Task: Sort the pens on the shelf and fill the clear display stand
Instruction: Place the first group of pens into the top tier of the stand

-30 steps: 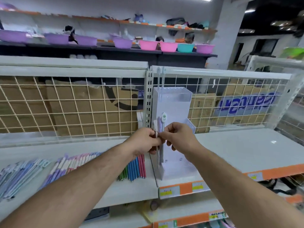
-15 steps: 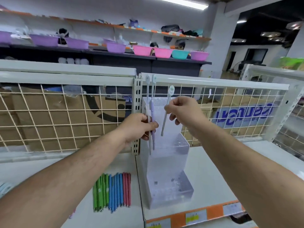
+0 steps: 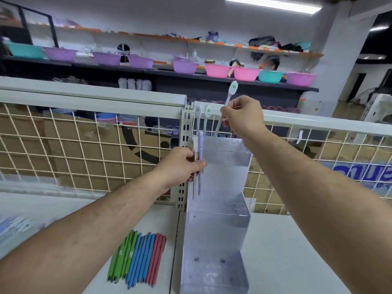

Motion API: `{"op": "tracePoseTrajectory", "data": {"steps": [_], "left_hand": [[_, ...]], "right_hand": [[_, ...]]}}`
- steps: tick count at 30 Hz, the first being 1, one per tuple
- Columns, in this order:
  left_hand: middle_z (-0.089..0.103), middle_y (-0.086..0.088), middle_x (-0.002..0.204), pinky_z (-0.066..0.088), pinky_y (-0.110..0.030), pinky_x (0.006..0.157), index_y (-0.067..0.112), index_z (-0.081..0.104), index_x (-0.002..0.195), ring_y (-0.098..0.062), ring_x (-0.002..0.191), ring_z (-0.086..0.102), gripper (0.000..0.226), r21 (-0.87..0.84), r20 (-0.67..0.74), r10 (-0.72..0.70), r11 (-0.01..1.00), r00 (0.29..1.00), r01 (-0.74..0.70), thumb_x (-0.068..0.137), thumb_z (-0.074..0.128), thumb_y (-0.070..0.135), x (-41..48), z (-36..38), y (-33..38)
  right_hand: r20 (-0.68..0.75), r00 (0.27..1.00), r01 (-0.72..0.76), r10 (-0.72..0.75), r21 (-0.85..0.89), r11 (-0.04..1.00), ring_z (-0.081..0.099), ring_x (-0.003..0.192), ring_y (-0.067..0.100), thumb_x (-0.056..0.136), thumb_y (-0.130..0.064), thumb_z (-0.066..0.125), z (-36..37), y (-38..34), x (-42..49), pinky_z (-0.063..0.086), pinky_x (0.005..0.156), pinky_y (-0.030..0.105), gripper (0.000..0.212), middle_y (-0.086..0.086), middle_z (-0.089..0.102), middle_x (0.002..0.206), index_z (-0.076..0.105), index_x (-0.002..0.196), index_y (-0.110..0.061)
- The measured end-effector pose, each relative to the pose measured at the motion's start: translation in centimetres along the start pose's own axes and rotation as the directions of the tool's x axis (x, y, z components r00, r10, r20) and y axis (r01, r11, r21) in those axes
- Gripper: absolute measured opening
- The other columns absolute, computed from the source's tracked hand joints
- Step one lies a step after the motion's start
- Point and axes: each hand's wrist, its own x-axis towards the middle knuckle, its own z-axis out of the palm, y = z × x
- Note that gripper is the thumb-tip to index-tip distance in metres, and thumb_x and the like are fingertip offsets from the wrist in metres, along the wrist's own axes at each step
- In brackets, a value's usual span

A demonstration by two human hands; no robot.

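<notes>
**Fingers full on both sides**

The fingers of my right hand (image 3: 241,117) pinch one pale pen (image 3: 229,94) with a round white top, tilted over the upper tier. Its lower end is lost against the rim, so I cannot tell whether the tip is inside. My left hand (image 3: 180,164) curls round two upright pens (image 3: 200,149), lilac and whitish, at the stand's left edge, above the shelf.

The white shelf (image 3: 286,251) runs under everything, backed by a wire grid (image 3: 84,145). On it stands the clear display stand (image 3: 216,230), with stepped tiers hazy with glare. Just left of it lies a flat row of green, blue and red pens (image 3: 137,257). A blurred bundle (image 3: 12,228) is cut off at the left edge. Two capped pens (image 3: 198,112) rise at the top tier's back left, their lower ends hidden behind the ones I hold.
</notes>
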Motion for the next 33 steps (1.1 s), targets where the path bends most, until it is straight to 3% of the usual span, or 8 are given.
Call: {"op": "tracePoseTrajectory", "data": {"steps": [3,6,11,15,19,24,28,33], "left_hand": [[0.073,-0.009,0.087,0.060,-0.029,0.067,0.012,0.070,0.089,-0.017,0.076,0.068,0.012,0.042,-0.012,0.017,0.999,1.000,-0.016,0.092,0.070,0.023,0.1,0.1,-0.4],[0.073,-0.008,0.085,0.062,-0.035,0.072,0.014,0.071,0.085,-0.020,0.079,0.070,0.011,0.052,-0.010,0.024,0.998,1.000,-0.024,0.092,0.070,0.023,0.1,0.2,-0.7],[0.073,-0.006,0.083,0.059,-0.025,0.066,0.014,0.070,0.085,-0.012,0.072,0.068,0.010,0.054,-0.004,0.021,0.998,1.000,-0.020,0.091,0.072,0.021,0.3,0.1,-0.6],[0.073,-0.008,0.084,0.058,-0.025,0.064,0.013,0.070,0.085,-0.013,0.071,0.068,0.010,0.054,-0.016,0.021,0.998,1.000,-0.020,0.090,0.072,0.021,0.3,0.2,-0.7],[0.074,-0.008,0.085,0.059,-0.029,0.067,0.012,0.071,0.088,-0.019,0.077,0.070,0.009,0.045,-0.014,0.023,0.999,1.000,-0.023,0.090,0.072,0.021,0.3,0.2,-0.9],[0.074,-0.011,0.087,0.061,-0.034,0.071,0.010,0.071,0.089,-0.025,0.082,0.072,0.010,0.027,-0.005,0.019,0.999,1.000,-0.019,0.090,0.072,0.020,0.2,0.0,-0.8],[0.073,-0.010,0.086,0.061,-0.029,0.067,0.009,0.071,0.092,-0.016,0.074,0.069,0.012,0.004,0.000,0.016,1.000,1.000,-0.016,0.091,0.072,0.021,0.1,-0.2,-0.9],[0.073,-0.012,0.089,0.056,-0.021,0.060,0.008,0.071,0.094,-0.013,0.070,0.066,0.011,-0.040,-0.007,0.011,0.999,1.000,-0.011,0.091,0.071,0.019,-0.2,-0.4,-0.4]], "right_hand": [[0.011,1.000,0.005,-0.005,-0.034,0.999,0.070,0.067,0.020,0.092,-0.016,0.067,0.8,0.5,0.6,0.060,0.059,0.036,0.007,0.005,0.070,0.078,0.065,0.096,-0.010],[0.024,1.000,0.021,-0.020,-0.051,0.998,0.071,0.071,0.020,0.094,-0.017,0.065,1.3,0.8,1.0,0.062,0.067,0.040,0.006,0.005,0.070,0.082,0.064,0.095,-0.012],[0.034,0.999,0.038,-0.035,-0.104,0.994,0.072,0.072,0.021,0.093,-0.015,0.066,1.4,0.9,1.2,0.061,0.065,0.036,0.002,0.006,0.071,0.082,0.064,0.092,-0.013],[0.145,0.989,0.045,-0.015,-0.207,0.977,0.070,0.064,0.016,0.092,-0.012,0.067,1.7,1.6,0.7,0.060,0.059,0.033,0.004,0.005,0.072,0.073,0.067,0.093,-0.008],[0.167,0.986,0.044,-0.006,-0.229,0.972,0.074,0.071,0.021,0.091,-0.010,0.067,2.0,2.0,0.3,0.052,0.055,0.026,0.002,0.006,0.073,0.072,0.068,0.090,-0.009],[0.129,0.990,0.099,-0.064,-0.283,0.954,0.073,0.066,0.018,0.090,-0.009,0.068,1.9,2.0,0.1,0.057,0.058,0.027,0.003,0.005,0.073,0.071,0.067,0.087,-0.008],[0.179,0.984,0.062,-0.008,-0.301,0.951,0.071,0.062,0.014,0.090,-0.010,0.071,2.0,2.5,-0.3,0.053,0.053,0.025,0.007,0.010,0.074,0.078,0.068,0.089,-0.004],[0.120,0.993,0.065,-0.020,-0.380,0.923,0.062,0.067,0.017,0.089,-0.023,0.074,1.2,1.9,-0.9,0.056,0.064,0.035,0.016,0.004,0.068,0.075,0.069,0.084,-0.009]]}}
